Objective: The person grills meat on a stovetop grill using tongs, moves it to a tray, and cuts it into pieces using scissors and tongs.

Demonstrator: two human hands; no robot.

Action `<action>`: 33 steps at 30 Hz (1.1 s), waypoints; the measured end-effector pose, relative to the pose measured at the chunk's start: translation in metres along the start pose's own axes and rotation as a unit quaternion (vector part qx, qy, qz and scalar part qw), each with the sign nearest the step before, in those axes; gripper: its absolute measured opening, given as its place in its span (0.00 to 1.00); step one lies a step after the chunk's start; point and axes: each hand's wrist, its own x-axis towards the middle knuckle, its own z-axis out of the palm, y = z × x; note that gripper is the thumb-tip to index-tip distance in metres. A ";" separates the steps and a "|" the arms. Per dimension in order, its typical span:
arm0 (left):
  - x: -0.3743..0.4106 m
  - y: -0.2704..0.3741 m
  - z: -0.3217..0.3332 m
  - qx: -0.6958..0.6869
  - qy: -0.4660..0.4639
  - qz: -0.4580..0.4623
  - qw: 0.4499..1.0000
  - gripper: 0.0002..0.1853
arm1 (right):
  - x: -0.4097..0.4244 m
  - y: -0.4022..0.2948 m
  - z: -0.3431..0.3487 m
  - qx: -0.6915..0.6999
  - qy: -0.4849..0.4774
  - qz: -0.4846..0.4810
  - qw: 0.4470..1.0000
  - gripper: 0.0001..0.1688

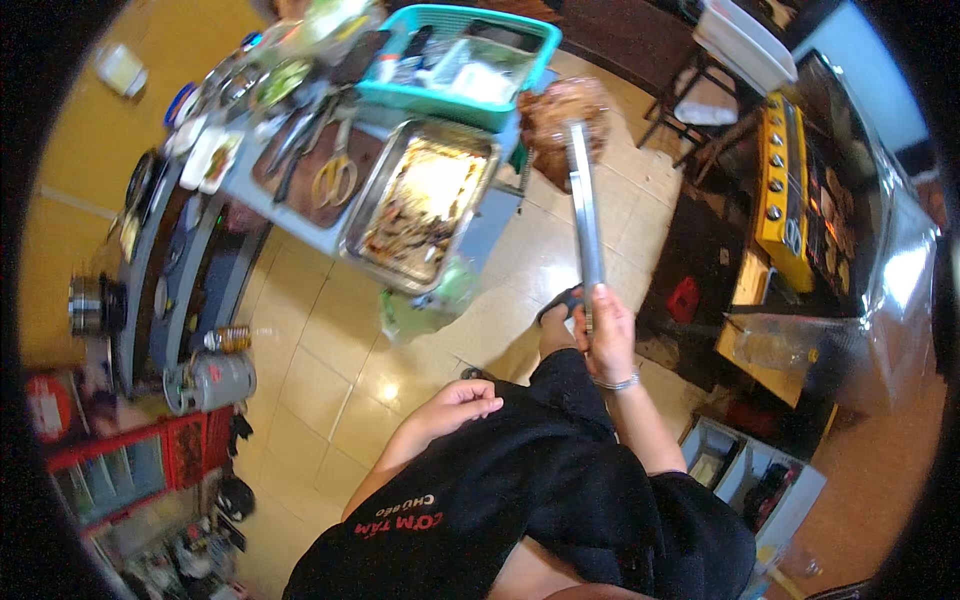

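Observation:
My right hand (609, 334) is closed around the handle end of long metal tongs (585, 217). The far end of the tongs reaches a large browned piece of meat (566, 112), beside the table's right side; whether the tips grip it cannot be told from the blur. My left hand (457, 405) rests in front of my dark shirt with its fingers loosely curled, holding nothing that I can see. Ahead of me, a rectangular steel tray (351, 240) with dark food bits and yellowish liquid sits on the table. Scissors with yellowish handles (335, 176) lie on a brown board (262, 161) left of it.
A turquoise plastic basket (450, 101) with containers stands behind the tray. A green plastic bag (427, 307) hangs at the table's near edge. To the right is a yellow grill (776, 180) with knobs and glowing spots. A grey gas cylinder (217, 382) is on the left.

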 end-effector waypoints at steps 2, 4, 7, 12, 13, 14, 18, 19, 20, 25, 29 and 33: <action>-0.044 -0.014 0.001 -0.009 0.012 -0.006 1.000 0.15 | -0.017 0.026 0.051 -0.013 -0.050 0.048 0.998 0.20; -0.068 -0.028 -0.002 -0.006 0.012 0.020 1.000 0.17 | -0.021 0.052 0.092 0.001 -0.099 0.087 0.991 0.20; -0.093 -0.031 -0.005 0.026 0.052 0.023 0.998 0.17 | -0.001 0.093 0.150 0.005 -0.066 0.127 0.990 0.21; -0.112 -0.045 -0.012 -0.019 0.175 0.025 0.984 0.15 | 0.026 0.096 0.217 0.070 0.029 0.229 0.970 0.26; -0.114 -0.055 -0.015 -0.032 0.190 0.037 0.981 0.15 | 0.017 0.092 0.219 0.090 0.001 0.250 0.964 0.26; -0.115 -0.062 -0.018 -0.039 0.191 0.021 0.981 0.14 | 0.005 0.089 0.217 0.112 -0.026 0.267 0.957 0.26; -0.105 -0.083 -0.032 -0.005 0.190 -0.038 0.981 0.14 | -0.057 0.050 0.179 0.166 -0.104 0.341 0.919 0.27; -0.099 -0.085 -0.037 0.023 0.185 -0.057 0.981 0.14 | -0.065 0.037 0.158 0.203 -0.126 0.353 0.904 0.27; -0.092 -0.083 -0.042 0.066 0.178 -0.070 0.979 0.14 | -0.065 0.026 0.136 0.240 -0.149 0.362 0.888 0.27; -0.044 -0.081 -0.055 0.195 0.202 -0.093 0.955 0.12 | 0.034 0.031 -0.035 0.142 0.181 -0.002 0.973 0.20; -0.019 -0.107 -0.101 0.300 0.211 -0.138 0.920 0.13 | 0.134 0.030 -0.215 0.147 0.463 -0.098 0.869 0.21; -0.040 -0.169 -0.149 0.228 0.295 -0.276 0.886 0.17 | 0.220 -0.015 -0.348 0.139 0.648 -0.088 0.744 0.21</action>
